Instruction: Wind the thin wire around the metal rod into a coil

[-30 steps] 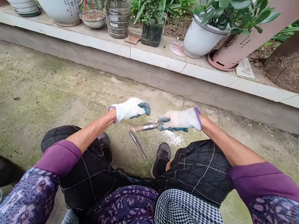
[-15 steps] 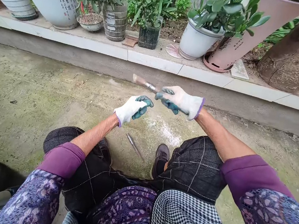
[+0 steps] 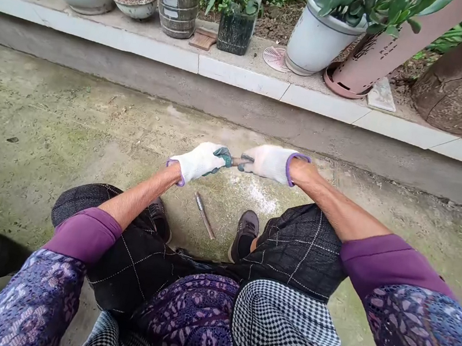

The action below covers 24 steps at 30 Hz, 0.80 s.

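1. Evidently both hands share one object: the left hand (image 3: 203,161), in a white knitted glove with green-coated fingers and a purple cuff, is closed around the near part of a brown, rod-like tool (image 3: 237,161).
2. The right hand (image 3: 268,163), gloved alike, grips that same tool opposite, so only a short length shows between the two hands; its ends are hidden, and their form cannot be told.
3. Holding it from both sides probably steadies it, and the coated fingers likely add grip.
4. On the body side of the left hand, a slim brown-and-silver rod (image 3: 205,217) lies on the mossy grey concrete floor (image 3: 71,130), apart from both hands, perhaps kept there for easy reach.
5. Scattered white powder (image 3: 262,202) marks the floor on the body side of the right hand.
6. Beyond both hands runs a strip of floor, then the white-tiled edge of a raised ledge (image 3: 244,75); its low wall would limit a forward reach.
7. Nearer the body than the hands, knees in black checked trousers (image 3: 307,243) narrow the room.
8. Left of the left hand the floor stretches widest, with a black rubber tyre (image 3: 1,262) well apart, back toward the body.
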### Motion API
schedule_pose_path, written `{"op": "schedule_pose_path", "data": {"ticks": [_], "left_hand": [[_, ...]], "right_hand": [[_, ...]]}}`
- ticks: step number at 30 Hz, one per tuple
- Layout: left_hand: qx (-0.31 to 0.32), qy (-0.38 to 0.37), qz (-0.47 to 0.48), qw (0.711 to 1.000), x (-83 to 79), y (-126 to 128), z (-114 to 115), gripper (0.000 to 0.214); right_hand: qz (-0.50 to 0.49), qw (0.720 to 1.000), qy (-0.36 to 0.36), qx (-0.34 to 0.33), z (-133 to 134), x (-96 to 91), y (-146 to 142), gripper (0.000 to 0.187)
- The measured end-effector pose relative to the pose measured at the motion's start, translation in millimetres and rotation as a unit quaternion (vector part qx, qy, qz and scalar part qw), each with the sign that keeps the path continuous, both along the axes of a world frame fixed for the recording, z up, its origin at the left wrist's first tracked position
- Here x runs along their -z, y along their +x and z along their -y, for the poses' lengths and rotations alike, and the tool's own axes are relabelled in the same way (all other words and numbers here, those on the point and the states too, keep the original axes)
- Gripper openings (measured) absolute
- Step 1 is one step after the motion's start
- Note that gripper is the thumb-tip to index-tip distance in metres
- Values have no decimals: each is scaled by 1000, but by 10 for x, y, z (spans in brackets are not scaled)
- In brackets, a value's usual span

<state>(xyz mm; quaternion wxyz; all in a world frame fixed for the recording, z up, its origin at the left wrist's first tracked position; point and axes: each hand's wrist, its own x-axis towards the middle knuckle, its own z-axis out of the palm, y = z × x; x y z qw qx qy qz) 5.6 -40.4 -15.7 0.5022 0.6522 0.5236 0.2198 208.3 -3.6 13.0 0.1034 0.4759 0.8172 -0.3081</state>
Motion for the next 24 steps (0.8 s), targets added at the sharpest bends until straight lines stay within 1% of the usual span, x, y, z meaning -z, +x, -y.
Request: {"op": "schedule_pose_path", "data": {"ticks": [2,4,6,7,8,9,11,12,13,15,18,20,21,22,24], "left_hand": [[-42,-39,28,998,-59,32,16,13],[-61,-63,62,994,-112,56,34,12],[-59,-77,100,990,-138,71,55,12],[-52,-80,119,988,-139,73,65,13],[-42,-82,137,986,-134,72,72,13],[-32,-81,151,985,-125,67,75,13],[-20,-73,160,984,-108,43,65,13],[-22,-70,151,986,-104,24,52,12],[-27,-68,131,989,-105,2,34,11],[-32,-57,90,994,-123,-50,-11,11],[-9,-23,58,998,-180,-116,-77,7],[9,4,46,999,-220,-133,-102,7],[13,11,34,999,-235,-132,-108,11],[15,14,23,1000,-247,-125,-109,15],[14,23,-1,1000,-258,-99,-104,20]], "right_hand": [[68,993,96,8,-73,-35,-11,22],[88,982,165,18,-116,-105,4,28],[61,978,196,39,-113,-194,23,31],[34,979,193,56,-94,-242,28,31],[-2,981,176,77,-63,-291,29,30],[-44,983,144,100,-24,-338,25,30],[-143,979,53,132,71,-418,14,31],[-187,973,3,134,118,-446,12,32],[-221,966,-42,126,158,-466,15,34],[-252,956,-115,92,210,-478,43,39],[-224,954,-196,41,217,-452,121,44],[-171,961,-217,18,199,-421,158,41],[-136,969,-207,11,190,-402,161,39],[-100,978,-183,7,181,-381,152,35],[-30,994,-104,-6,158,-331,106,28]]}}
